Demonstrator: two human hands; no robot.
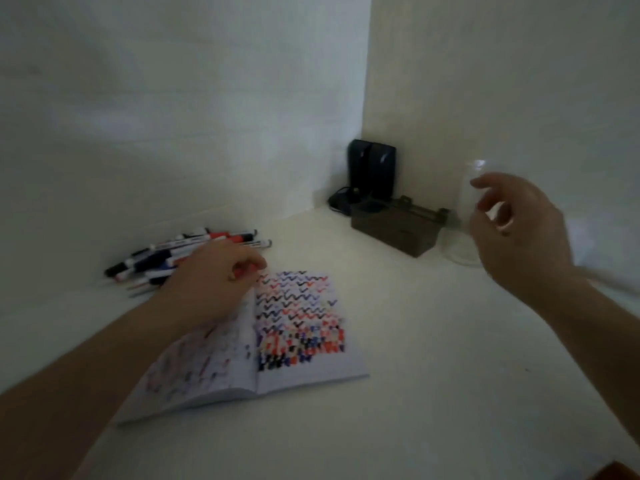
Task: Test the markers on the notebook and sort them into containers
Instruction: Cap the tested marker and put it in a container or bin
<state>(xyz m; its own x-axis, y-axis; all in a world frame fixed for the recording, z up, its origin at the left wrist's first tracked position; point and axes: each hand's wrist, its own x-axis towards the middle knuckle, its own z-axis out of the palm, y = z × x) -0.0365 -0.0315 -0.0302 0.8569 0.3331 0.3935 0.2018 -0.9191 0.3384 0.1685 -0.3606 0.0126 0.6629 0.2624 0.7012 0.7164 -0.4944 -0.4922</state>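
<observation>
The left hand (214, 271) reaches forward across the left page of the open notebook (263, 341), its forearm stretched low over the desk (433, 358). Its fingers are curled under the palm at the top edge of the notebook, and something red shows between them; blur hides whether they pinch a marker or only rest there. Just beyond this hand, a pile of markers (180, 254) lies on the desk against the wall, with black, blue and red caps mixed together. The notebook lies flat, its right page filled with rows of black, blue and red squiggles.

The right hand (519, 230) is raised above the desk, wrist bent, with fingers loosely spread and holding nothing. It hangs right in front of a clear glass jar (467, 209) that stands upright near the right wall. A dark box (394, 230) sits between the jar and two black speakers (372, 168) in the corner.
</observation>
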